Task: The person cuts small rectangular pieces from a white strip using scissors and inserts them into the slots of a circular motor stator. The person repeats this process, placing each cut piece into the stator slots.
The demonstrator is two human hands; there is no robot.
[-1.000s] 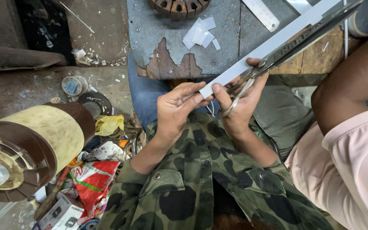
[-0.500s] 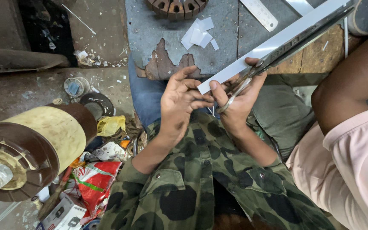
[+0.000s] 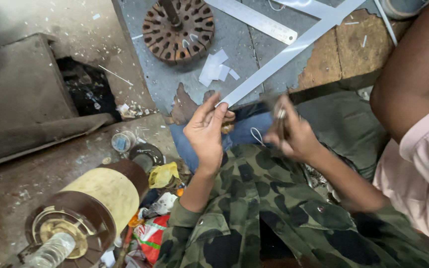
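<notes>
The left hand (image 3: 207,133) pinches the end of a long pale grey paper strip (image 3: 284,54) lying across the bench (image 3: 244,44), uncut pieces remaining, while the blurred right hand (image 3: 291,134) seemingly grips scissors (image 3: 278,115).

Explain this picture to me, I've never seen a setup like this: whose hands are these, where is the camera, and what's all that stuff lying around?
The camera sits on a person's head and looks down, so the two hands in camouflage sleeves are the wearer's own. The left hand pinches the near end of a long pale strip that runs up across a worn grey worktop. The right hand is blurred and grips something small and metallic; I cannot tell what it is. On the worktop lie a round slotted metal core, a steel ruler and some small cut white pieces. Lower left is a big spool with a yellowish middle, with wrappers and scraps beside it. The arm in a pink sleeve on the right belongs to another person.
</notes>
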